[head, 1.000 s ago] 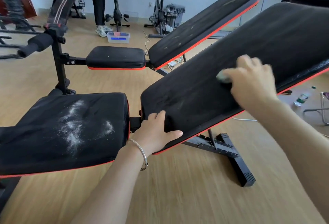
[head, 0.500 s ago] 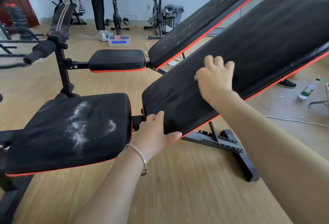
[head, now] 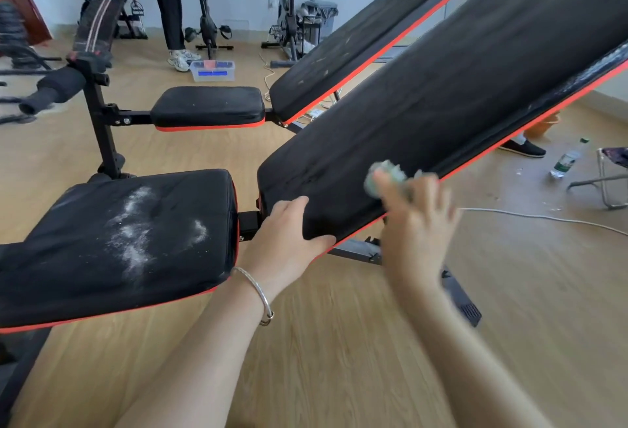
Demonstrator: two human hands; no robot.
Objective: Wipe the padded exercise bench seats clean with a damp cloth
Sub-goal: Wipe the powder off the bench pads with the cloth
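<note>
A black bench with red trim stands in front of me. Its tilted back pad rises to the right. Its flat seat pad on the left carries white powder smears. My left hand grips the back pad's lower corner, thumb along the red edge. My right hand, blurred by motion, holds a pale green cloth against the pad's lower right edge.
A second bench of the same kind, with seat and tilted back pad, stands behind. A person's legs, exercise bikes and a plastic box are further back. A bottle, a cable and a stool lie on the wooden floor at right.
My right hand has swept the cloth down the back pad, from its middle to the lower right edge. My left hand has kept its grip on the corner.
</note>
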